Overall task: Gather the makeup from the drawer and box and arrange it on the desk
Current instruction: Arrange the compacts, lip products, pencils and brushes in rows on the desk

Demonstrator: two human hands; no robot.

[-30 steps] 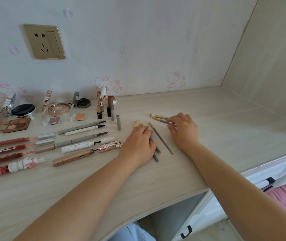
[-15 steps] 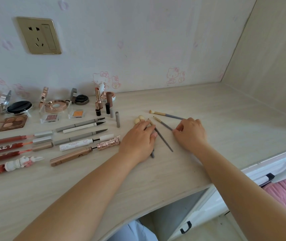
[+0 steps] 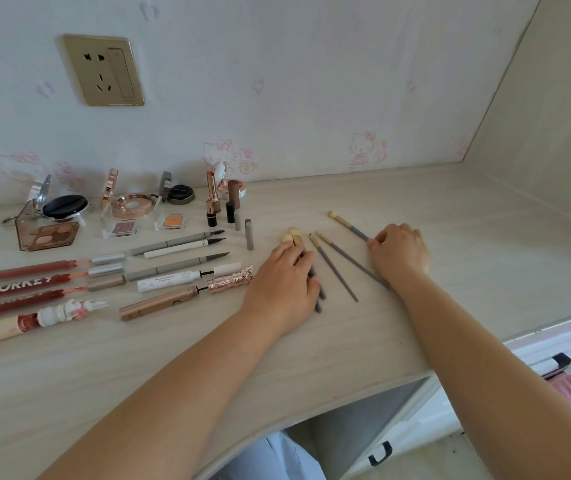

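Pale wooden desk point(image 3: 450, 237), brushes fanned out: my left hand point(image 3: 286, 284) lies flat, fingers together, on two gray brushes point(image 3: 318, 296); my right hand point(image 3: 398, 252) pinches another brush point(image 3: 348, 226) by its handle end. Light, stiff, prone to rolling, best gripped mid-handle.

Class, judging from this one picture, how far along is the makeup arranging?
Done: lip glosses, eyeliner pens and compacts lie in rows. In hand: the left hand presses two brushes; the right hand pinches another brush. Left: aligning the brushes.
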